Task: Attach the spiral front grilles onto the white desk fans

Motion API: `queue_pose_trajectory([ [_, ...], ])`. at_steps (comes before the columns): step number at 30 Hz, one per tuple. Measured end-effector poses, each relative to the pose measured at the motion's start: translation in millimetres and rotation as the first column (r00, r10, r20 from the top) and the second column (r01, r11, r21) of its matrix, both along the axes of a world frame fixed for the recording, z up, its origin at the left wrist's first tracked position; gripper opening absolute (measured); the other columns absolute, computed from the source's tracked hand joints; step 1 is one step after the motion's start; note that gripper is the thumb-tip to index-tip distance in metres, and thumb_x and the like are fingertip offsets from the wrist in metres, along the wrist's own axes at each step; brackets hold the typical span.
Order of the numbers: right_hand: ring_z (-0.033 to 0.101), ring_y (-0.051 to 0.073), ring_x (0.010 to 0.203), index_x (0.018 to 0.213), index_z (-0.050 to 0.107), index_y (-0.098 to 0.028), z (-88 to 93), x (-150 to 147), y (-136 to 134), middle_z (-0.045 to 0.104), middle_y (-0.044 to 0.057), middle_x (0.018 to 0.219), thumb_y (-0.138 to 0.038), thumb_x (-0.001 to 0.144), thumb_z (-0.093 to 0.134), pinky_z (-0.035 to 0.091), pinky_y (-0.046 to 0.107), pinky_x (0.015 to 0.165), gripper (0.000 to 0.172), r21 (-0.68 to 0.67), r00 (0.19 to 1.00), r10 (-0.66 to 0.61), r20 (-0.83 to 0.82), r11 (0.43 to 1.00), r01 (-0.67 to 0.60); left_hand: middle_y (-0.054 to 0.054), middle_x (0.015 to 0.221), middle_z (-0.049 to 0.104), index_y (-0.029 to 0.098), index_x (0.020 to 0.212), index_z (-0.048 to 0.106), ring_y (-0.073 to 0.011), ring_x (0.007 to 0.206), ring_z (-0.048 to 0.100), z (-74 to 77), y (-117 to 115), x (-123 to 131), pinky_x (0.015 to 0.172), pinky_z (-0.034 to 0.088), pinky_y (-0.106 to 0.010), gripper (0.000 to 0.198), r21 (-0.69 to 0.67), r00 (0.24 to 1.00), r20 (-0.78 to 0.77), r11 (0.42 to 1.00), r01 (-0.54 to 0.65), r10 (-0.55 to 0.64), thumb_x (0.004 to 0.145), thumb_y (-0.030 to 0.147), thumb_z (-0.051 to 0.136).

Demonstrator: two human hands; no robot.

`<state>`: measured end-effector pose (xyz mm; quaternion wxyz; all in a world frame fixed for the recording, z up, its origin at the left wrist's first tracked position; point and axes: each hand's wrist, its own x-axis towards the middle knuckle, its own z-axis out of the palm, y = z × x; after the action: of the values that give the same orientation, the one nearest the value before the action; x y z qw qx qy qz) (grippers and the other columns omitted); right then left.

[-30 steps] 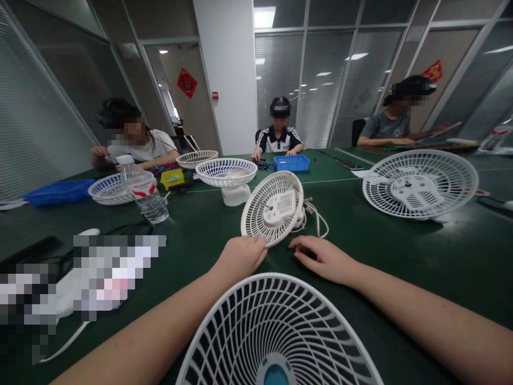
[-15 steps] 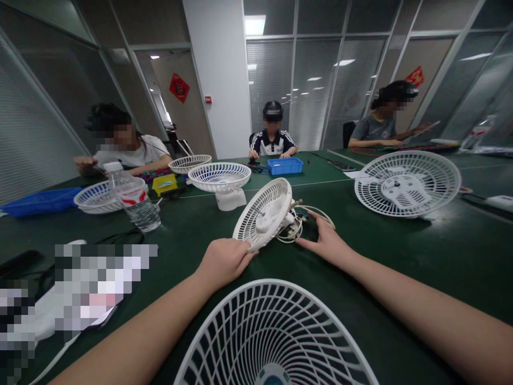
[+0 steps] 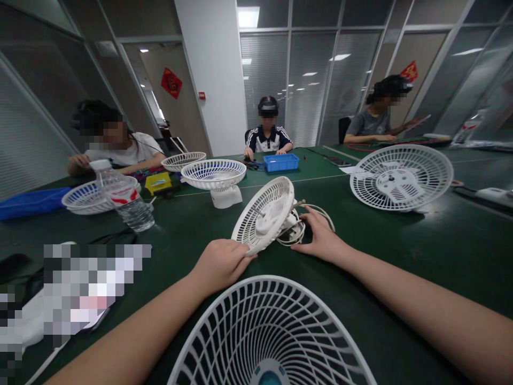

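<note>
A white rear fan grille (image 3: 266, 214) stands tilted on its edge, with a thin metal shaft pointing out of its middle. My left hand (image 3: 224, 262) is closed on the lower left of its rim. Behind the grille sits the motor part, with a white coiled cable (image 3: 295, 235) around it. My right hand (image 3: 320, 235) curves around the right side of this coil, thumb below and fingers above; the fingertips are partly hidden among the cable. Nearest to me, a larger white front fan grille (image 3: 276, 315) with a blue-green centre lies between my forearms.
A white fan head (image 3: 214, 174) on its neck and a water bottle (image 3: 126, 200) stand to the left. A large round grille (image 3: 401, 179) lies at right. A blue tray (image 3: 281, 162) is at the back; three people sit around the green table (image 3: 401, 256).
My right hand has drawn its fingers in closer around the coiled cable. My left hand keeps its hold on the grille's rim. The view has shifted slightly.
</note>
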<state>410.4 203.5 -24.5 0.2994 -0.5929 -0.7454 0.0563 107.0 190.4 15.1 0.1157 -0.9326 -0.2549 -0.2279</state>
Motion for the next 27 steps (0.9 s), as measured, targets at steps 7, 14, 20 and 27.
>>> queue_pose_trajectory([
  [7, 0.056, 0.023, 0.103, 0.111, 0.052, -0.018, 12.0, -4.6, -6.0, 0.060, 0.007, 0.109, -0.049, 0.070, 0.073, 0.046, 0.040, 0.090, 0.056, 0.021, 0.995, 0.094, -0.029, 0.995, -0.093, -0.004, 0.070, 0.069, 0.016, 0.082, 0.067, -0.0175, 0.063, 0.065, 3.4, -0.4, 2.6, 0.058, 0.046, -0.029, 0.032, -0.017, 0.997, 0.062, 0.999, -0.047, 0.048, 0.096, 0.030, 0.042],
  [14, 0.057, 0.020, 0.096, 0.107, 0.053, -0.020, 18.9, -8.3, -12.4, 0.061, 0.004, 0.105, -0.042, 0.076, 0.069, 0.046, 0.034, 0.084, 0.042, 0.103, 0.988, 0.124, -0.089, 0.988, -0.114, -0.005, 0.070, 0.068, 0.015, 0.077, 0.065, -0.0172, 0.064, 0.064, 1.7, 1.0, -1.3, 0.059, 0.047, -0.027, 0.032, -0.046, 0.987, 0.145, 0.997, -0.068, 0.075, 0.095, 0.031, 0.044],
  [20, 0.056, 0.020, 0.100, 0.107, 0.052, -0.019, 21.4, -9.2, -15.7, 0.060, 0.005, 0.105, -0.035, 0.079, 0.063, 0.045, 0.035, 0.088, 0.034, 0.208, 0.987, 0.143, -0.069, 0.970, -0.126, -0.003, 0.063, 0.062, 0.015, 0.070, 0.060, -0.0146, 0.056, 0.058, -0.1, 2.9, -3.4, 0.054, 0.042, -0.025, 0.030, -0.012, 0.975, 0.208, 0.997, -0.078, 0.079, 0.093, 0.031, 0.049],
  [27, 0.054, 0.026, 0.108, 0.120, 0.049, -0.018, 13.7, -8.1, -10.3, 0.057, 0.010, 0.117, -0.046, 0.070, 0.070, 0.045, 0.040, 0.092, 0.061, 0.100, 0.994, 0.107, 0.002, 0.989, -0.107, -0.002, 0.059, 0.058, 0.016, 0.068, 0.058, -0.0138, 0.053, 0.056, 1.8, 2.8, -2.4, 0.053, 0.040, -0.025, 0.034, 0.010, 0.984, 0.159, 0.997, -0.080, 0.077, 0.095, 0.032, 0.046],
])
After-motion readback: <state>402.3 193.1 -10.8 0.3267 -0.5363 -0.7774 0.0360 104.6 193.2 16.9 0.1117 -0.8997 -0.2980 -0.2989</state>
